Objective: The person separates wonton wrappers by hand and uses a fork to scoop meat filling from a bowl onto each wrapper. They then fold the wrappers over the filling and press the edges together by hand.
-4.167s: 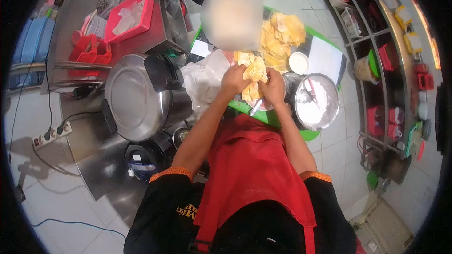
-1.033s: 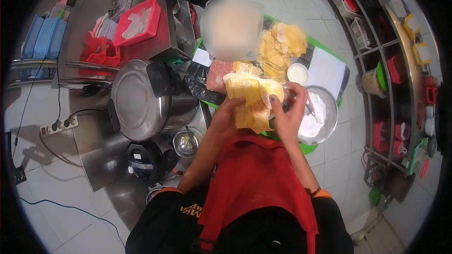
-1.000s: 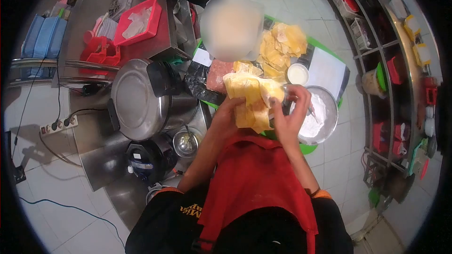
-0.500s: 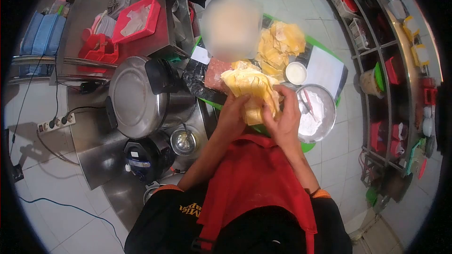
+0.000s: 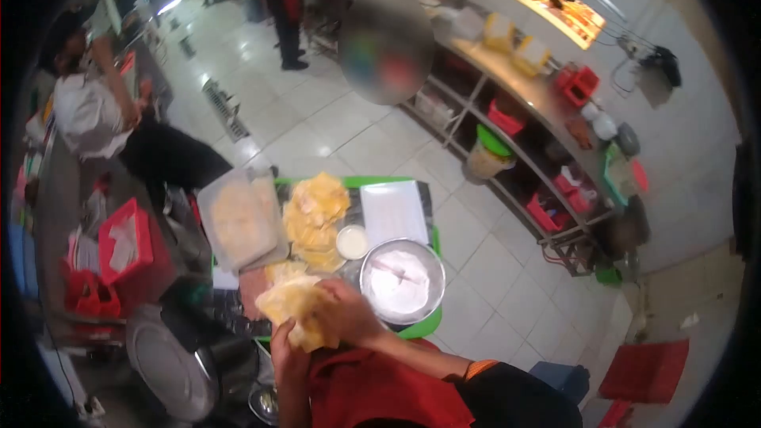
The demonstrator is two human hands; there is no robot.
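Note:
A stack of thin yellow dough sheets (image 5: 297, 309) is held up in front of my red apron, over the near side of the table. My left hand (image 5: 289, 349) grips its lower left edge, thumb on top. My right hand (image 5: 349, 313) is closed on its right side, slightly blurred. Behind the stack lies a pinkish block (image 5: 254, 289), partly covered. Farther back is a loose pile of yellow dough sheets (image 5: 315, 210). To the right of my hands sit a small white cup (image 5: 352, 243) and a metal bowl (image 5: 436, 301) of white powder with a utensil in it.
A translucent plastic tub (image 5: 238, 218) and a white tray (image 5: 394, 210) sit on the green-edged table (image 5: 432, 325). A large lidded pot (image 5: 170, 361) stands at left. Another person (image 5: 103, 103) works at the left counter; one more stands far back. Shelves (image 5: 507, 158) run along the right.
My view has swung up and to the right, bringing in the room and other people. Both hands still hold the dough sheets; the right hand now reaches farther over their side.

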